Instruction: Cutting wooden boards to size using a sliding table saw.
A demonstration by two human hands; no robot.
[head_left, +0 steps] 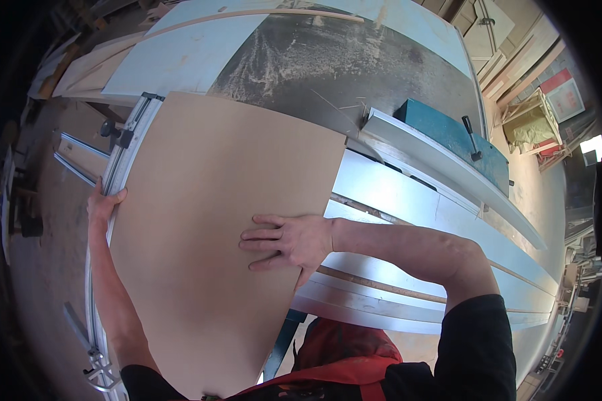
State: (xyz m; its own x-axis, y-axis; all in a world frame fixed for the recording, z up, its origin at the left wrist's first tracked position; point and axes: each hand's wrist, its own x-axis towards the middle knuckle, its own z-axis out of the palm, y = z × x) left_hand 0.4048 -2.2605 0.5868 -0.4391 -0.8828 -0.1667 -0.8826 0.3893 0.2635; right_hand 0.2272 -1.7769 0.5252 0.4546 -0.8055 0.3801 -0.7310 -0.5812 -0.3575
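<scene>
In the head view, a large brown board lay flat across the left part of a sliding table saw, its far corner reaching toward the dusty dark top at the saw's middle. The left hand gripped the board's left edge, fingers curled over it beside the metal rail running along the saw's left side. The right hand rested flat on the board near its right edge, fingers spread and released, pressing down. A blue-green fence housing sat toward the saw's far right edge, well apart from both hands. Sawdust covered the far end.
</scene>
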